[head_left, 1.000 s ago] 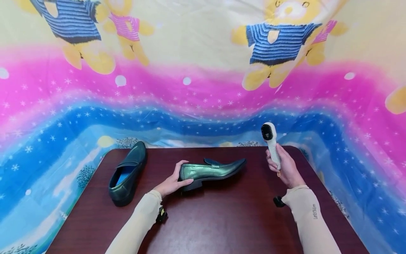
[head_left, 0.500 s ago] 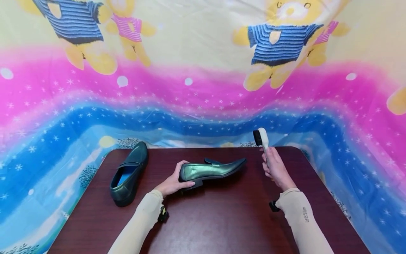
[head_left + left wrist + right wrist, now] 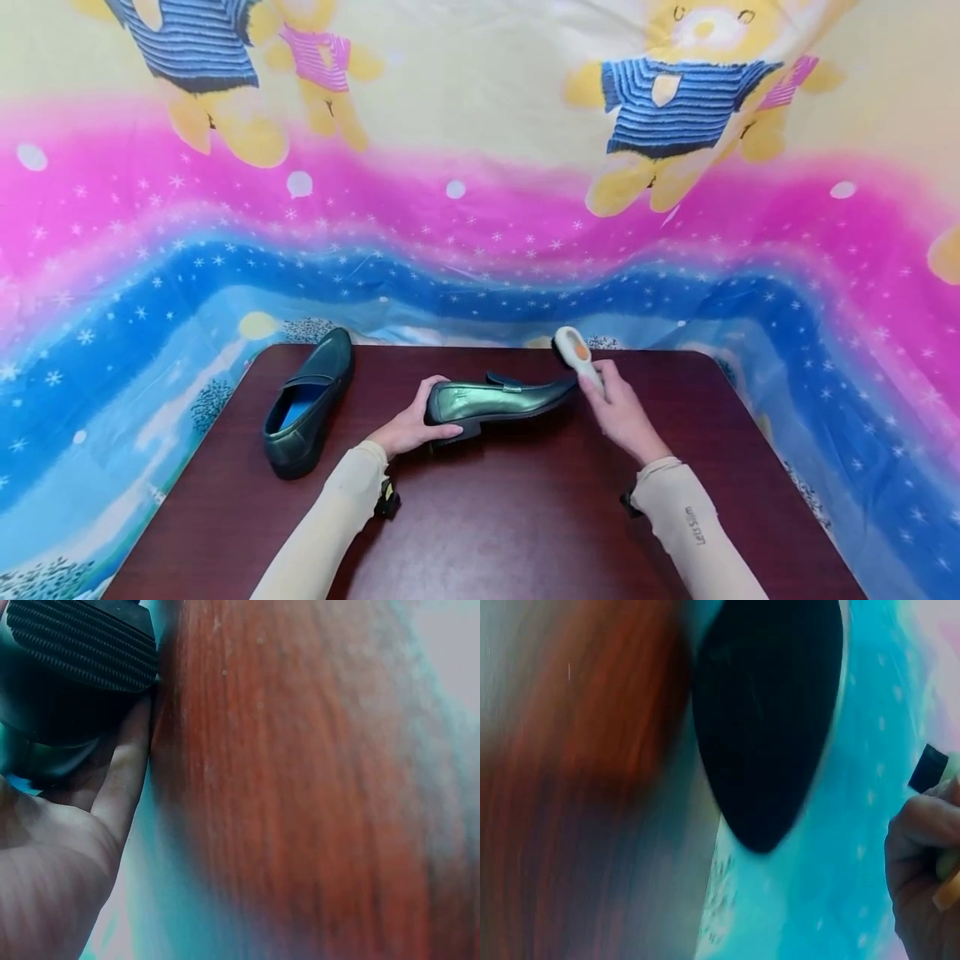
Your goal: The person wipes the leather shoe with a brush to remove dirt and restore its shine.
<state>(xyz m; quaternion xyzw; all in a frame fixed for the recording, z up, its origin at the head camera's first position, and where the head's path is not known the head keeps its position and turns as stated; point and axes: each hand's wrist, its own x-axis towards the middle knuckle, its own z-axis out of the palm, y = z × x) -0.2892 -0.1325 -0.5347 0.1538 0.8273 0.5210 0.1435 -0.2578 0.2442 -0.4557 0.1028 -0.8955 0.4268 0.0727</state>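
Note:
In the head view my left hand (image 3: 408, 427) grips a dark green leather loafer (image 3: 487, 404) by its heel, thumb along the near side. The shoe's toe points right, and its side faces me. The left wrist view has the ridged heel (image 3: 82, 645) close above my fingers. My right hand (image 3: 622, 417) holds a white-handled shoe brush (image 3: 573, 350) just beyond the loafer's toe, its dark bristles turned to the left and away. In the right wrist view the dark sole (image 3: 769, 712) fills the middle, with the brush's bristles (image 3: 928, 766) at the right edge.
A second green loafer (image 3: 311, 400) with a blue insole stands on the left of the reddish-brown table (image 3: 480, 533). Behind and around the table hangs a printed cloth (image 3: 465, 225) with bears and snowflakes.
My right hand has moved left with the brush to the loafer's toe, turning it so the bristles no longer face me. My left hand keeps its hold on the heel.

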